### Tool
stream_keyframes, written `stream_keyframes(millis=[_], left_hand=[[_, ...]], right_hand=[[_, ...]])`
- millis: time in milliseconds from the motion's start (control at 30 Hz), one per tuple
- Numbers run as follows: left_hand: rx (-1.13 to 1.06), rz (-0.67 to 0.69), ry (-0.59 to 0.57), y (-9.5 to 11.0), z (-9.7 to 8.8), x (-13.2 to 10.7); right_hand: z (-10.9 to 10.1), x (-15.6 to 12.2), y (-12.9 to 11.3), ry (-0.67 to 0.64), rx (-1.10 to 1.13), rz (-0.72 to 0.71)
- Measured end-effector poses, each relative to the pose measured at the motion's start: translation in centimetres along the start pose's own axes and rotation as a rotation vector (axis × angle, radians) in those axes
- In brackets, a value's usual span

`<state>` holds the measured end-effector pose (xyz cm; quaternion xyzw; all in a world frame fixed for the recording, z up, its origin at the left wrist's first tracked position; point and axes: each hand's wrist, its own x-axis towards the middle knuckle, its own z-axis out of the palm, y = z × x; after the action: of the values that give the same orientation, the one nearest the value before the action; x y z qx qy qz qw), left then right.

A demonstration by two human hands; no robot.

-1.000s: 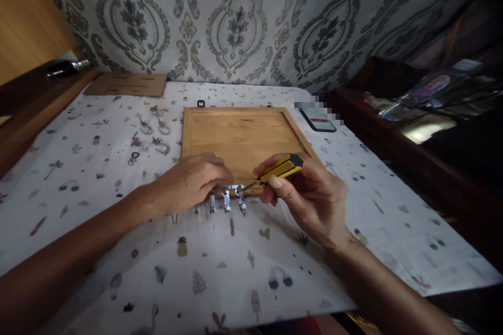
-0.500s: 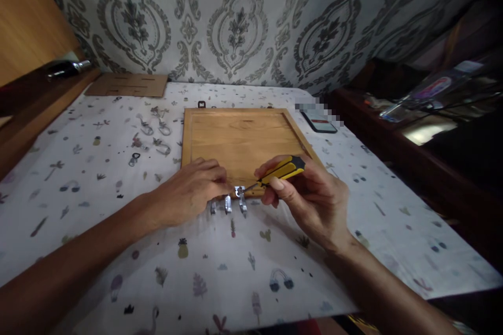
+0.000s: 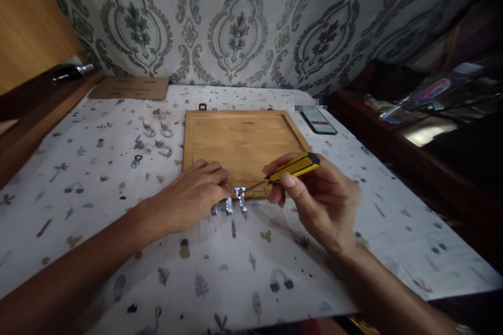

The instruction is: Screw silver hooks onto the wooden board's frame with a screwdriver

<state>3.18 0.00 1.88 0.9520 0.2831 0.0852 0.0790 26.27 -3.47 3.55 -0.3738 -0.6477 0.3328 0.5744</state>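
A framed wooden panel [image 3: 243,141] lies flat on the table. Along its near edge sit several silver metal hooks [image 3: 242,204], their curved ends pointing toward me. My left hand [image 3: 200,188] rests over the panel's near left corner, fingers curled and fingertips against the rightmost hook's plate; what they pinch is hidden. In my right hand [image 3: 318,193] is a screwdriver [image 3: 293,168] with a yellow and black handle. Its thin shaft slants down to the left, and the tip meets that same hook's plate.
Several ring-shaped metal pieces [image 3: 163,147] lie left of the panel. Behind them is a flat brown cardboard piece [image 3: 129,88]. A phone [image 3: 319,121] lies to the right. Farther right, a clear plastic bottle [image 3: 432,89] lies on a dark ledge. The patterned wall [image 3: 238,26] stands behind.
My right hand has shifted a little to the right along the screwdriver, so more of its shaft shows. The tip stays at the hook. My left hand has barely moved.
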Motion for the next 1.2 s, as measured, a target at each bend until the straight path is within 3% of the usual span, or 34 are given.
stream_keyframes(millis=[167,367,633,1200], left_hand=[[-0.014,0.01,0.011,-0.02,0.03,-0.07],[0.004,0.039,0.074,-0.02,0.32,-0.12],[0.013,0.025,0.062,0.07,0.35,-0.17],[0.01,0.04,0.076,-0.14,0.47,-0.13]], right_hand=[[0.0,0.02,-0.24,0.108,0.049,-0.028],[0.37,-0.2,-0.25,0.042,0.03,0.036],[0.4,-0.17,0.07,0.014,0.021,0.071],[0.3,-0.69,0.09,-0.011,-0.069,0.01]])
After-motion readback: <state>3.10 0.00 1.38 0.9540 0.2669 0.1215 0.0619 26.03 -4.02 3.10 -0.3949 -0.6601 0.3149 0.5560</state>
